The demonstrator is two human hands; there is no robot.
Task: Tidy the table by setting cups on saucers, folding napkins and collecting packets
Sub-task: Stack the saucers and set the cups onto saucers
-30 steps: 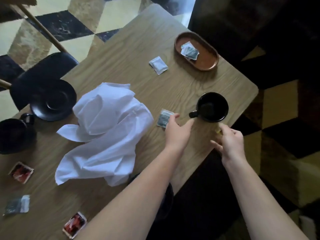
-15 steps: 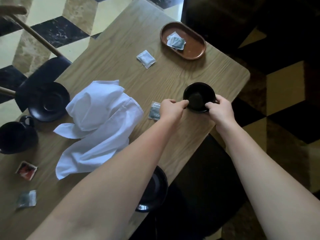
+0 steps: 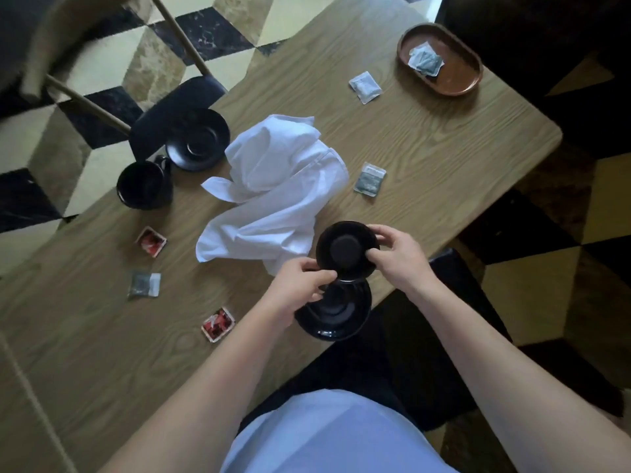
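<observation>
Both hands hold a black cup (image 3: pixel 346 249) in the air above a black saucer (image 3: pixel 336 314) at the table's near edge. My left hand (image 3: pixel 300 285) grips the cup's left rim and my right hand (image 3: pixel 397 254) grips its right side. A crumpled white napkin (image 3: pixel 273 189) lies just left of the cup. A second black cup (image 3: pixel 145 184) and a second black saucer (image 3: pixel 198 139) stand at the far left. Loose packets lie around: a red one (image 3: pixel 151 241), another red one (image 3: pixel 218 324), a grey one (image 3: pixel 144 285), a green one (image 3: pixel 369 179), a white one (image 3: pixel 364 87).
A brown oval tray (image 3: pixel 457 76) with packets (image 3: pixel 424 61) in it sits at the wooden table's (image 3: pixel 444 148) far right corner. A dark chair (image 3: pixel 170 107) stands at the left side. Checkered floor surrounds the table.
Both hands closed on the black cup, lifted it from the right side of the table and carried it toward me, over the near saucer. The view shifted with my head.
</observation>
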